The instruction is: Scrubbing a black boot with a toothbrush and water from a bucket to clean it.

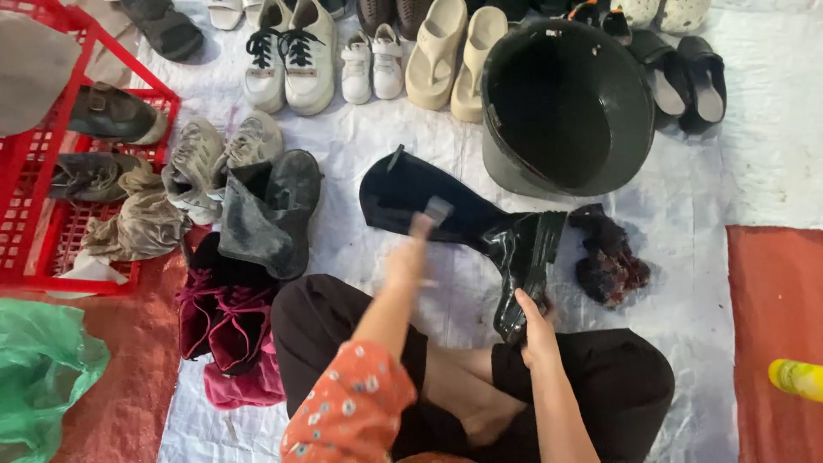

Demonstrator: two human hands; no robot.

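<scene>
Right hand: fingers curled shut around the toe end of a glossy black boot, thumb across the sole edge, steadying it above the person's crossed legs. Left hand: blurred in motion over the boot's shaft, fingers seemingly pinched on a small grey cloth or pad; how tightly they close cannot be told from the blur. Boot: tall, lying on its side on the white sheet, shaft pointing away toward the upper left, chunky sole toward the right hand, surface wet-looking and shiny. Step in hand, by judgement: wiping or polishing the shaft while the foot is held firm. The next move likely calls for a steady grip at the toe and strokes working along the leather toward the sole, turning the boot to reach the unseen side. Just beside the sole, right: a dark crumpled rag. Beyond: a large black basin, tilted, interior dark. Left of the boot: a dusty dark boot, grey worn sneakers, maroon shoes. Far left: red plastic crate with shoes. Top edge: rows of white sneakers and beige sandals.
</scene>
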